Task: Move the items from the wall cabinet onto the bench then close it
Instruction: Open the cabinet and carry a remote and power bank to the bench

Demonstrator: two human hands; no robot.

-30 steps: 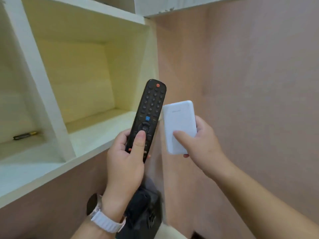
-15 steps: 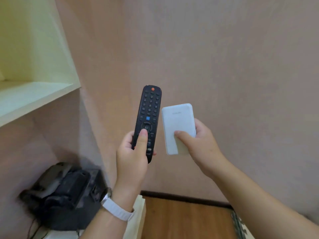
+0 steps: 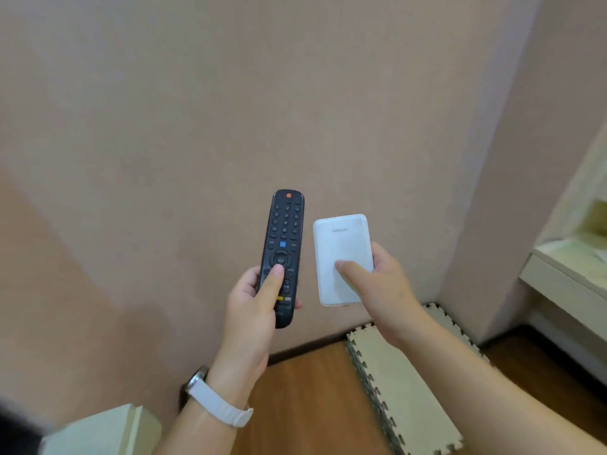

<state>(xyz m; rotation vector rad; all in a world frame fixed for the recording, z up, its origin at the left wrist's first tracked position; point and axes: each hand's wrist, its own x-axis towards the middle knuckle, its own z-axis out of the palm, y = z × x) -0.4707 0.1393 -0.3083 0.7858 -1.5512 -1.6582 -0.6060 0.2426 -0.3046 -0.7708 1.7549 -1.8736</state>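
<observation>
The left hand (image 3: 253, 310) clasps the remote (image 3: 283, 254), thumb on top for steadiness. At three o'clock, the right hand (image 3: 384, 290) pinches the power bank (image 3: 341, 254), both carried upright, likely toward the surface.

Swung right, away from the wall cabinet and the black bag, both gone from sight. Brought into view: foam mat (image 3: 399, 382) on the wooden floor (image 3: 305, 399) and a pale unit (image 3: 565, 280) at right.
</observation>
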